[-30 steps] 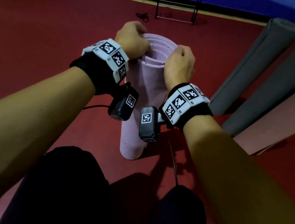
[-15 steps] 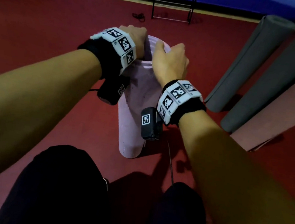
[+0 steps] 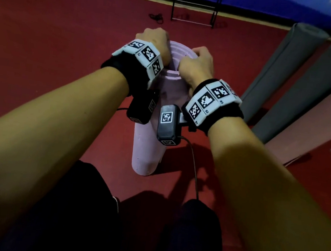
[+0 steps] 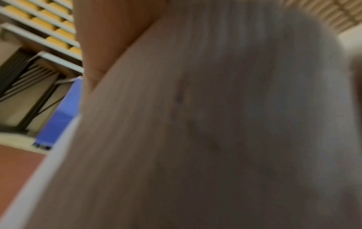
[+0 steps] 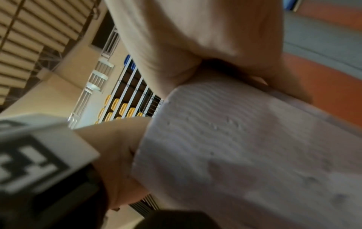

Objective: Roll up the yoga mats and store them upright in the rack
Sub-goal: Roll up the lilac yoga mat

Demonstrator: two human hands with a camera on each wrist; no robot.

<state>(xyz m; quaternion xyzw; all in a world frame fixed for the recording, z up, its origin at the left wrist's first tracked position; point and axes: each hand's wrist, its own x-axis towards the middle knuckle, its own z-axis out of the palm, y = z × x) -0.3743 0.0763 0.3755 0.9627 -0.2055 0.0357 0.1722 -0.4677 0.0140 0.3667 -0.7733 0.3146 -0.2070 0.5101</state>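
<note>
Pink yoga mat (image 3: 148,144), rolled, stands on end on the red floor (image 3: 58,30), near centre. Left hand (image 3: 155,41) and right hand (image 3: 196,65) each grip its top rim, fingers curled over the edge, apparently to tighten the coil and steady it. Rack (image 3: 197,5) stands far off, empty. Grey mats (image 3: 280,72) lie unrolled at right.

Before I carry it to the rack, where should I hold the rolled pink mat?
Probably around the middle of the pink mat, from both sides. It stands upright on the floor and both hands, left hand and right hand, grip only its loose top rim.
</note>
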